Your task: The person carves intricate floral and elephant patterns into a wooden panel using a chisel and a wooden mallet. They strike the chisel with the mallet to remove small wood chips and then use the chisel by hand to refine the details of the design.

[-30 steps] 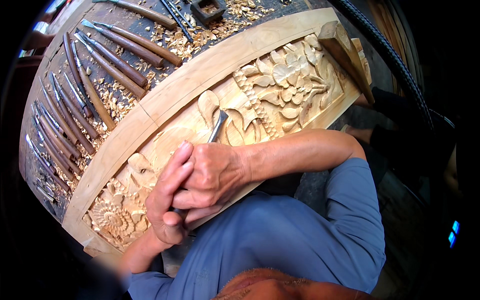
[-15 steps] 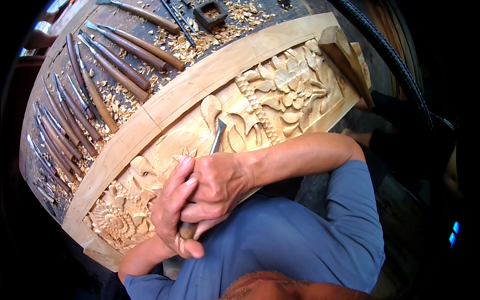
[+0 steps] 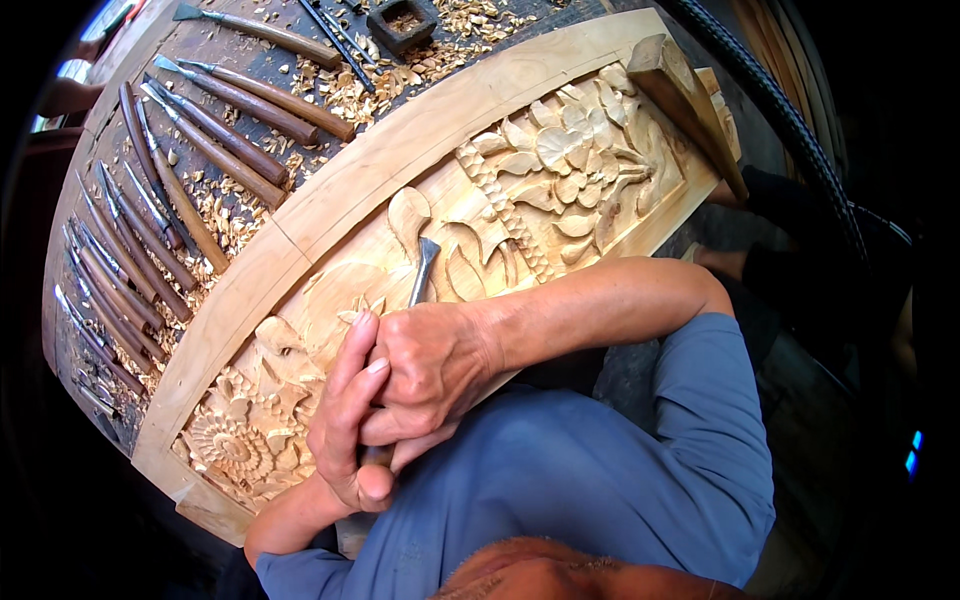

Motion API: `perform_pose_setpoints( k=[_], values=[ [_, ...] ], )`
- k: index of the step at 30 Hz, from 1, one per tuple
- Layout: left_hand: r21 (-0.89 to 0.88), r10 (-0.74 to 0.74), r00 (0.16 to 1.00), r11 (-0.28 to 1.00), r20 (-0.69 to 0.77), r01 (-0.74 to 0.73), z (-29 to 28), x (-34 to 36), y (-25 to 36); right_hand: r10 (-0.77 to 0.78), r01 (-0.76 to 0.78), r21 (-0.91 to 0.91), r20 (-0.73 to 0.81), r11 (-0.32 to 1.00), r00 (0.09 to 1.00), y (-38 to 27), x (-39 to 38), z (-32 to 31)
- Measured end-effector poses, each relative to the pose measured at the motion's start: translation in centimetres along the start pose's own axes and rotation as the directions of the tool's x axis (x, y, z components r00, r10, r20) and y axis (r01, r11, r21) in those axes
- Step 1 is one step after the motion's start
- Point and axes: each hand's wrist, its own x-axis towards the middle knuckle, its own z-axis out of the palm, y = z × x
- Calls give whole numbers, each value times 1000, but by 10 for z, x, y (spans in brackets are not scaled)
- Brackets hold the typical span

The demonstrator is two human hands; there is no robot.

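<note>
My right hand (image 3: 420, 365) is closed around a wood chisel (image 3: 422, 275), its steel blade pointing away from me over a carved wooden panel (image 3: 290, 240). The blade's tip is beside a smooth raised round shape in the carving; whether it bites into the wood cannot be told. My left hand (image 3: 345, 420) is pressed against the right one, its fingers laid along the right knuckles and its thumb by the handle's butt, which shows between the two hands. Most of the handle is hidden. Flowers and leaves stand in relief at both ends of the panel.
Several wooden-handled chisels (image 3: 215, 140) lie on the dark bench to the left among wood shavings (image 3: 345, 100). A square metal block (image 3: 401, 25) sits at the back. A wooden piece (image 3: 690, 115) rests over the panel's right end. A black braided hose (image 3: 775, 100) hangs at the right.
The chisel's blade has turned slightly and shows a broader face. Both hands keep the same grip. The whole view has shifted a little, with the panel and tools slightly farther left.
</note>
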Motion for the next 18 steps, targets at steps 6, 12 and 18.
perform_pose_setpoints(
  k=[6, 12, 18],
  values=[
    [-88, 4, 1000, 996, 10, -3, -30, -31, 3, 25, -22, -23, 139, 999, 990, 2, -3, -5],
    [-183, 2, 1000, 983, 28, 4, -22, -15, -3, 11, -5, -64, 102, 998, 995, 8, -6, 0],
    [-282, 5, 999, 959, 53, 10, -17, -6, 17, -52, 52, -2, 24, 999, 998, -1, -4, -3]
  ],
)
